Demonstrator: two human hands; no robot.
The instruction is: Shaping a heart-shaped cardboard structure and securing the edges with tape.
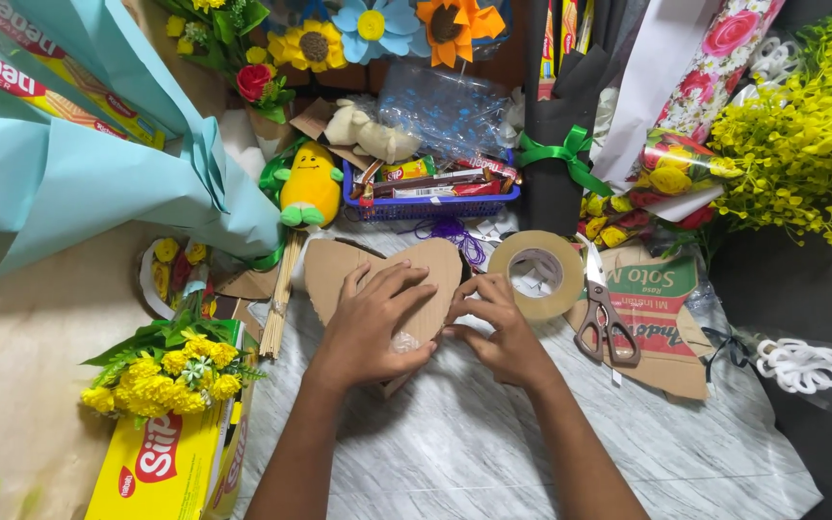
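The left hand lies flat, fingers spread, on a heart-shaped cardboard piece at the middle of the counter, while the right hand pinches its right edge with fingers together, just beside a tape roll and scissors.

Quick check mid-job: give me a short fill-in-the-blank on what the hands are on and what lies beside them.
1. Both hands, left hand and right hand, press on a brown cardboard cutout shaped like a ____.
2. The roll of clear packing tape lies just to the ____ of the cutout.
3. The metal scissors rest on a flattened ____ box.
4. The artificial flower bunch by the left forearm is ____ in colour.

Missing words: heart; right; cardboard; yellow
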